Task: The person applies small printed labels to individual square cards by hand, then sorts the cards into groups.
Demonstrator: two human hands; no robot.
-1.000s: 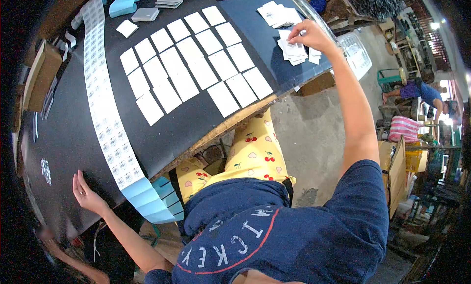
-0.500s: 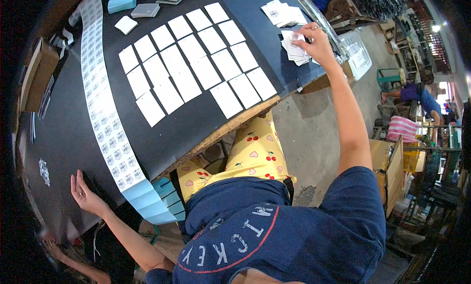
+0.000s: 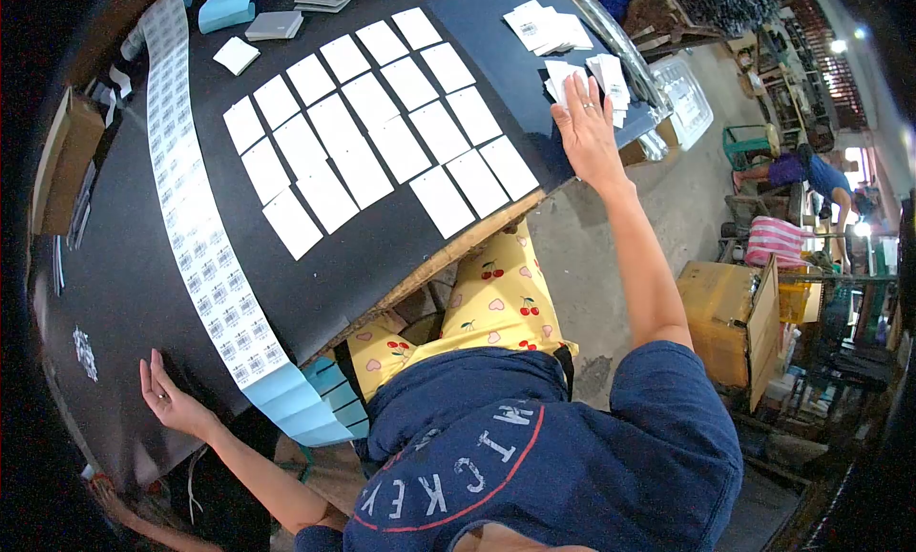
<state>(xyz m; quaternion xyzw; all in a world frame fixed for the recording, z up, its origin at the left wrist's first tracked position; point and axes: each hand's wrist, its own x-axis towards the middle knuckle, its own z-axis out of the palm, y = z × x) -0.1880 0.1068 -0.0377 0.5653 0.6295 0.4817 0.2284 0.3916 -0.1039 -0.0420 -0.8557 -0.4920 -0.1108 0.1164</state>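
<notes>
My right hand (image 3: 589, 137) lies with its fingers stretched out on a loose pile of white cards (image 3: 613, 81) at the table's right end. It partly hides the cards beneath it. Just beyond sits another pile of white cards (image 3: 549, 29) with dark print on some. My left hand (image 3: 178, 402) is open and holds nothing, at the near left edge of the black table (image 3: 114, 294). A long strip of barcode stickers (image 3: 196, 199) with a blue backing end (image 3: 296, 404) runs beside it. Rows of blank white cards (image 3: 367, 123) are laid out in the middle.
At the back are stacked grey cards (image 3: 277, 24), a small white card stack (image 3: 236, 55) and a blue strip (image 3: 234, 3). White scraps (image 3: 85, 353) lie at the left. A cardboard box (image 3: 716, 313) stands on the floor; another person (image 3: 825, 175) bends farther off.
My right hand has gone from pinching at the card pile to lying flat on it, and the pile has spread. My left hand has hardly moved. The view has shifted slightly.
</notes>
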